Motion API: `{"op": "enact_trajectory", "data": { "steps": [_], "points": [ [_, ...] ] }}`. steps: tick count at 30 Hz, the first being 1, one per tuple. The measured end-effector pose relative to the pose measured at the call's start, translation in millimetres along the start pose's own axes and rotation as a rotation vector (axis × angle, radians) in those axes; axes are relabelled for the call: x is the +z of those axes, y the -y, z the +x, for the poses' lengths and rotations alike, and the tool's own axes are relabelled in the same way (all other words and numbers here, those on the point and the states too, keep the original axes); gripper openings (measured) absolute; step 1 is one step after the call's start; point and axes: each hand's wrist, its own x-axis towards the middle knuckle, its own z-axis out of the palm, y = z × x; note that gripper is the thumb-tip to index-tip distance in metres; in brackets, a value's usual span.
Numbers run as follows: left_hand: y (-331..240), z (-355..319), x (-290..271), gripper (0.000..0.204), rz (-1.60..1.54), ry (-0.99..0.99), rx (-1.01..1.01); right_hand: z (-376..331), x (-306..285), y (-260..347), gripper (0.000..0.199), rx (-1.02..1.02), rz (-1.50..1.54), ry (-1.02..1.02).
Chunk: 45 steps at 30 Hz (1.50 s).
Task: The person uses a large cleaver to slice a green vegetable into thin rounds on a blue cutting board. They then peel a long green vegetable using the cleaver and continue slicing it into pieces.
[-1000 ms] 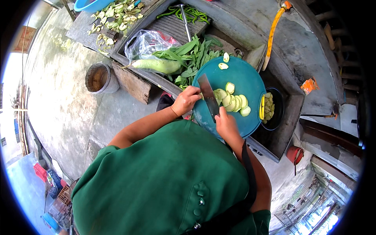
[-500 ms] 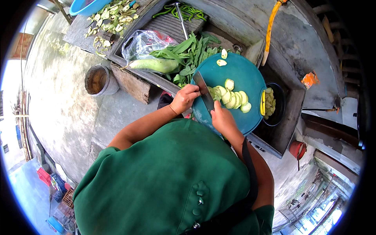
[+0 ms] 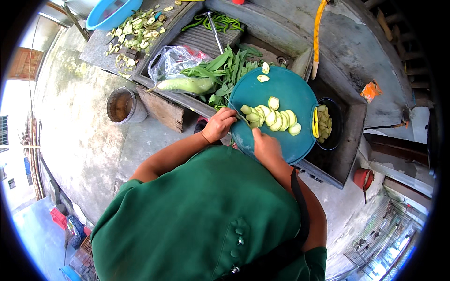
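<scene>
A round teal cutting board (image 3: 290,147) lies across the sink edge. My right hand (image 3: 267,146) grips a kitchen knife (image 3: 244,120), whose blade is seen nearly edge-on, slanting toward my left hand. At the board's left rim, my left hand (image 3: 220,124) is closed with its fingertips against the blade. Whatever lies under those fingers is hidden. Just beyond the blade is an overlapping row of pale green vegetable slices (image 3: 276,121), with one slice (image 3: 273,103) above it. Two small cut pieces (image 3: 263,78) rest near the board's far edge.
Left of the board lie leafy greens (image 3: 225,70), a long pale green vegetable (image 3: 190,85) and a clear plastic bag (image 3: 171,61). A black bowl (image 3: 335,136) with cut pieces sits in the sink at right. A bucket (image 3: 136,108) stands on the floor at left.
The knife blade has turned from showing its broad side to nearly edge-on. More slices show at the row's left end. My hands stay close to where they were.
</scene>
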Motion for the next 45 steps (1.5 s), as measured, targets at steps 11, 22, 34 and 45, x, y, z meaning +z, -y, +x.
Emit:
{"op": "enact_trajectory", "data": {
  "steps": [11, 22, 34, 45],
  "points": [
    [-17, 9, -3, 0.022, 0.091, 0.074, -0.077, -38, -27, -17, 0.017, 0.069, 0.201, -0.297],
    [2, 39, -3, 0.01, -0.67, -0.015, -0.916, -66, -38, -40, 0.014, -0.11, -0.077, -0.525],
    [-56, 83, 0, 0.031, -0.708, 0.682, -0.899, -79, -39, -40, 0.01, -0.126, -0.053, -0.542],
    [-31, 99, 23, 0.017, -0.695, 0.821, -0.859, -91, -52, -25, 0.009, -0.043, -0.125, -0.521]
  ]
}}
